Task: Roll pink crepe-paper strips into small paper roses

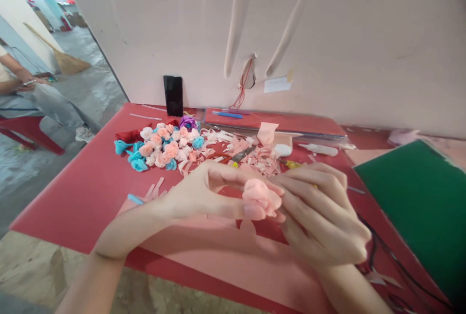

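Observation:
A pink paper rose is held up above the red table, between both hands. My left hand grips it from the left, thumb in front and fingers behind. On the other side, the fingertips of my right hand are closed at the flower's right edge; its palm side is hidden. Below the hands lies a wide sheet of pink paper. Behind them, pink and white paper scraps are heaped around a pair of scissors.
Finished paper roses in pink, white, blue and purple cluster at the left. A phone leans on the wall. Blue pen, white glue bottle and green board lie around. A person sits at far left.

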`<act>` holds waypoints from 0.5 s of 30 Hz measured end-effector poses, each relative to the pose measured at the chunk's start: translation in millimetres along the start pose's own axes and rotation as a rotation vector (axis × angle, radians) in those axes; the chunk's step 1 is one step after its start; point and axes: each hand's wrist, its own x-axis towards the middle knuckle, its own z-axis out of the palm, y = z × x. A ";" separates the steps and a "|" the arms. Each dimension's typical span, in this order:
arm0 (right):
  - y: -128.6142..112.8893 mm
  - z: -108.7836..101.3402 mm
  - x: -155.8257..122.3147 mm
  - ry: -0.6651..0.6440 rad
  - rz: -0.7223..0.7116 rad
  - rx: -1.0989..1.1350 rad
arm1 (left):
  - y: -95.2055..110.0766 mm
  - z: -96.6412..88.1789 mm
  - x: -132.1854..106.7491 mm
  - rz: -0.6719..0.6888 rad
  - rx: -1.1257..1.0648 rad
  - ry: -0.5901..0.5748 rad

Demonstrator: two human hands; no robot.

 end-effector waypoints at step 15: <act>1.1 3.4 -1.9 0.058 0.020 0.065 | 0.5 6.0 1.0 -0.033 0.136 0.060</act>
